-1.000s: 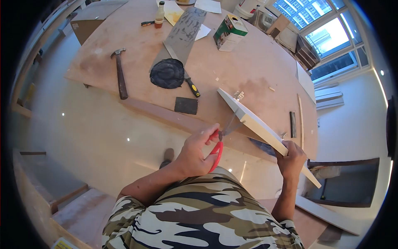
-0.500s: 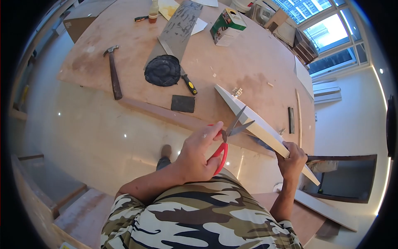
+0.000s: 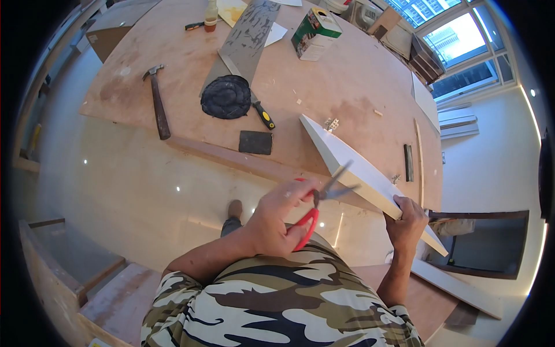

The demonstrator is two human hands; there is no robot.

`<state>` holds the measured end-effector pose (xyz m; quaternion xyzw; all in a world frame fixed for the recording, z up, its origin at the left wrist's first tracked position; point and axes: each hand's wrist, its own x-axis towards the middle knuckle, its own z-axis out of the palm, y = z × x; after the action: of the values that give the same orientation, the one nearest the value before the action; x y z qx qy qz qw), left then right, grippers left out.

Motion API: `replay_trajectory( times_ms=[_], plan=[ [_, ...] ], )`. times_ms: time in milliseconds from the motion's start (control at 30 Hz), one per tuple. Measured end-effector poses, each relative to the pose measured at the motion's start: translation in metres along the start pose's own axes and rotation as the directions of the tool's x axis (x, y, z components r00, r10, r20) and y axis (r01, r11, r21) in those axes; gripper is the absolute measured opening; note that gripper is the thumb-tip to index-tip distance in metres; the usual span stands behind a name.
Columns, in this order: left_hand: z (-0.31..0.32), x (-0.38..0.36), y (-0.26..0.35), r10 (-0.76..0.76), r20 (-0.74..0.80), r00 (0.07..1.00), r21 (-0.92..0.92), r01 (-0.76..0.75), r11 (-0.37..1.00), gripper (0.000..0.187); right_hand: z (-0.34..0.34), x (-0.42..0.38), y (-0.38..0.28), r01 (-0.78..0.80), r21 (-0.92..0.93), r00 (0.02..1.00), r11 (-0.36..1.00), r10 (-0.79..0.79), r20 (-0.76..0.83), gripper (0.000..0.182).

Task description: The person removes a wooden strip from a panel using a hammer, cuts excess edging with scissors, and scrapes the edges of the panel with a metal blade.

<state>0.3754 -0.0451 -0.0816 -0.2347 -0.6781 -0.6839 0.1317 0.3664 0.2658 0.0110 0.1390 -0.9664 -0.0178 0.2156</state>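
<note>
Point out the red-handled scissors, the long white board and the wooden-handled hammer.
red-handled scissors (image 3: 309, 217), head view, on the red handle loop.
long white board (image 3: 352, 165), head view, on its flat white face.
wooden-handled hammer (image 3: 158, 113), head view, on the wooden shaft.

The hammer (image 3: 156, 102) lies on the table (image 3: 347, 75), left of the putty knife (image 3: 261, 113).

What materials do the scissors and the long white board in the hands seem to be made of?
The scissors in the left hand look like grey steel blades, dull in finish, with glossy red handles, probably plastic. The white board gripped by the right hand shows a smooth matte white face and a paler, thick edge; this suggests a laminated or painted wood panel, though the core cannot be told.
</note>
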Motion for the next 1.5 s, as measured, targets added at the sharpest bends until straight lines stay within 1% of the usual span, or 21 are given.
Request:
replay_trajectory(
  times_ms=[33, 133, 333, 433, 533, 633, 667, 767, 800, 833, 900, 933, 967, 1000, 1033, 1100, 1167, 1267, 1367, 1467, 1500],
  plan=[
    [0.000, -0.002, -0.005, -0.035, -0.029, 0.999, -0.019, 0.034, 0.999, 0.073, 0.000, 0.000, 0.000, 0.001, 0.001, 1.000, 1.000, -0.001, -0.004, 0.033],
    [-0.005, 0.001, -0.023, -0.093, -0.001, 0.996, -0.024, 0.093, 0.995, 0.072, 0.001, -0.002, -0.001, 0.001, 0.003, 1.000, 1.000, -0.001, -0.003, 0.033],
    [-0.008, 0.004, -0.011, 0.018, 0.046, 0.999, 0.001, -0.018, 1.000, 0.073, 0.001, -0.002, -0.001, 0.010, 0.001, 1.000, 1.000, -0.010, -0.004, 0.033],
    [-0.009, 0.002, -0.011, 0.014, 0.050, 0.999, 0.009, -0.015, 1.000, 0.072, 0.002, -0.002, -0.001, 0.005, 0.004, 1.000, 1.000, -0.005, -0.003, 0.033],
    [-0.007, 0.001, -0.011, 0.120, 0.082, 0.989, 0.073, -0.126, 0.989, 0.072, 0.002, -0.003, -0.001, -0.002, -0.002, 1.000, 1.000, 0.002, 0.009, 0.032],
    [-0.004, 0.005, 0.007, 0.183, 0.155, 0.971, -0.024, -0.181, 0.983, 0.071, 0.001, -0.002, -0.001, 0.002, 0.000, 1.000, 1.000, -0.002, 0.004, 0.032],
    [-0.004, 0.005, 0.008, 0.192, 0.147, 0.970, -0.016, -0.192, 0.981, 0.069, 0.001, -0.002, -0.001, 0.003, 0.000, 1.000, 1.000, -0.003, 0.001, 0.032],
    [-0.007, -0.002, -0.001, 0.098, -0.033, 0.995, -0.038, -0.099, 0.994, 0.064, 0.002, -0.002, 0.000, 0.019, 0.000, 1.000, 1.000, -0.019, -0.023, 0.033],
    [-0.009, -0.001, -0.006, -0.023, -0.140, 0.990, -0.019, 0.020, 1.000, 0.060, 0.003, -0.002, 0.000, 0.029, 0.005, 0.999, 1.000, -0.029, -0.029, 0.033],
    [-0.013, 0.002, -0.016, -0.138, -0.250, 0.958, -0.010, 0.140, 0.990, 0.057, 0.003, -0.002, -0.001, 0.025, 0.005, 0.999, 1.000, -0.025, -0.021, 0.033],
    [-0.028, 0.015, -0.062, -0.336, -0.456, 0.824, -0.290, 0.219, 0.932, 0.051, 0.001, -0.002, -0.002, 0.015, 0.003, 1.000, 1.000, -0.015, -0.009, 0.034],
    [-0.047, 0.023, -0.082, -0.379, -0.501, 0.778, -0.137, 0.362, 0.922, 0.045, 0.001, -0.003, -0.002, 0.014, 0.003, 1.000, 1.000, -0.014, -0.004, 0.034],
    [-0.072, 0.030, -0.105, -0.407, -0.551, 0.729, 0.013, 0.495, 0.869, 0.038, 0.001, -0.002, -0.002, 0.020, 0.005, 1.000, 1.000, -0.020, -0.008, 0.033],
    [-0.096, 0.032, -0.144, -0.289, -0.636, 0.716, 0.262, 0.553, 0.791, 0.030, 0.000, -0.001, -0.003, 0.024, 0.003, 1.000, 1.000, -0.024, -0.011, 0.033],
    [-0.122, 0.035, -0.179, -0.151, -0.684, 0.714, 0.479, 0.595, 0.646, 0.026, 0.000, 0.000, -0.002, 0.027, -0.003, 1.000, 1.000, -0.027, -0.014, 0.033],
    [-0.172, 0.052, -0.212, -0.342, -0.663, 0.666, 0.561, 0.744, 0.363, 0.029, -0.001, 0.003, 0.002, 0.011, -0.003, 1.000, 1.000, -0.011, -0.002, 0.032],
    [-0.202, 0.068, -0.233, -0.339, -0.730, 0.594, 0.537, 0.804, 0.255, 0.030, -0.002, 0.011, 0.009, -0.010, 0.000, 1.000, 1.000, 0.010, 0.018, 0.030],
    [-0.248, 0.075, -0.277, -0.355, -0.663, 0.659, 0.694, 0.719, 0.040, 0.028, -0.008, 0.032, 0.017, -0.071, 0.024, 0.995, 0.997, 0.069, 0.075, 0.029],
    [-0.258, 0.072, -0.287, -0.445, -0.518, 0.731, 0.842, 0.528, -0.113, 0.027, -0.016, 0.060, 0.022, -0.203, 0.052, 0.972, 0.978, 0.194, 0.133, 0.032],
    [-0.245, 0.086, -0.303, -0.424, -0.439, 0.793, 0.898, 0.404, -0.174, 0.020, -0.020, 0.087, 0.037, -0.169, -0.004, 0.975, 0.986, 0.167, 0.146, 0.035],
    [-0.232, 0.095, -0.299, -0.443, -0.390, 0.807, 0.917, 0.383, -0.110, 0.021, -0.021, 0.095, 0.042, -0.168, -0.012, 0.975, 0.986, 0.168, 0.145, 0.038]
  ],
)
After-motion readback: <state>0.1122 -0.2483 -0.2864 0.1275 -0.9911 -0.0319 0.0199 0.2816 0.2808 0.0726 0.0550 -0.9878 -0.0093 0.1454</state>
